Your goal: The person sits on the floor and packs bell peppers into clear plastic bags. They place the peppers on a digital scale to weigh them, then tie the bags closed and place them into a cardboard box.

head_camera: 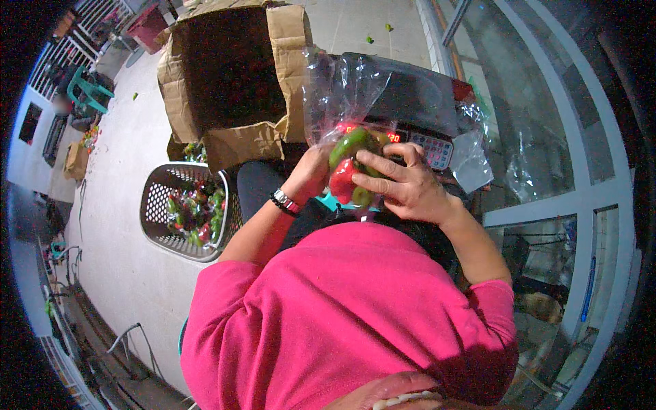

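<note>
Between my two hands is a clear plastic bag (338, 84) of peppers. A green pepper (352, 141) and a red pepper (342, 180) show through the film. My left hand (313, 166), with a metal watch at its wrist, grips the gathered plastic beside the peppers; its fingertips are hidden. My right hand (415, 187) spreads its fingers over the bagged peppers from the other side. Directly beyond them stands a digital scale (435, 152) with a lit red display and a keypad, partly covered by the bag and my hands.
An open cardboard box (289, 66) stands ahead to the left; its inside is dark. On the floor at left, a plastic basket (154, 233) holds several bagged peppers. A glass door frame (538, 207) rises close on the right. More clear plastic (471, 159) lies by the scale.
</note>
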A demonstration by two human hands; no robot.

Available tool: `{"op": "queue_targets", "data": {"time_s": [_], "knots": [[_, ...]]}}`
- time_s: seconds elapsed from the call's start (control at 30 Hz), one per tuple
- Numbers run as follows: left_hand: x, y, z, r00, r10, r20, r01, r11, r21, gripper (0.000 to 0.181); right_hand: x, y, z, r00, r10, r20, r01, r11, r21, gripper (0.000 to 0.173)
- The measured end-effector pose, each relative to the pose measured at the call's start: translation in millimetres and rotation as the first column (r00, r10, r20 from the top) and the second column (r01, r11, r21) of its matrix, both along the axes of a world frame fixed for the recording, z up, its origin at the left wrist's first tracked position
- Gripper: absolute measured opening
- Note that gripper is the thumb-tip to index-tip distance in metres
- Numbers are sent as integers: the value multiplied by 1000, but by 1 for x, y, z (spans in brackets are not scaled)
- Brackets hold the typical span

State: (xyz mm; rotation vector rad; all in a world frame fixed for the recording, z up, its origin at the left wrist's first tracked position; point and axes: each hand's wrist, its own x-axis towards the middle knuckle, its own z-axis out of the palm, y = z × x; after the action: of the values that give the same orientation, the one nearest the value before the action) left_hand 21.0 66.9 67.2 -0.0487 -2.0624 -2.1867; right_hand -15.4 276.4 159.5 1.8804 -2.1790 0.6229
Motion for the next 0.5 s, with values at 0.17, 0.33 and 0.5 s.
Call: {"op": "queue_targets", "data": {"time_s": [0.17,0.33,0.5], "knots": [[11,11,41,906,-215,365,182,975,124,29,-29,-4,-27,961,-147,-236,87,965,-246,55],[-3,9,-36,909,126,-398,-285,884,-370,11,-43,-19,-60,923,-54,381,175,941,-290,55],[0,10,10,921,113,-373,-370,559,-742,16,-1,-28,-44,-691,179,701,235,972,-16,46]]}}
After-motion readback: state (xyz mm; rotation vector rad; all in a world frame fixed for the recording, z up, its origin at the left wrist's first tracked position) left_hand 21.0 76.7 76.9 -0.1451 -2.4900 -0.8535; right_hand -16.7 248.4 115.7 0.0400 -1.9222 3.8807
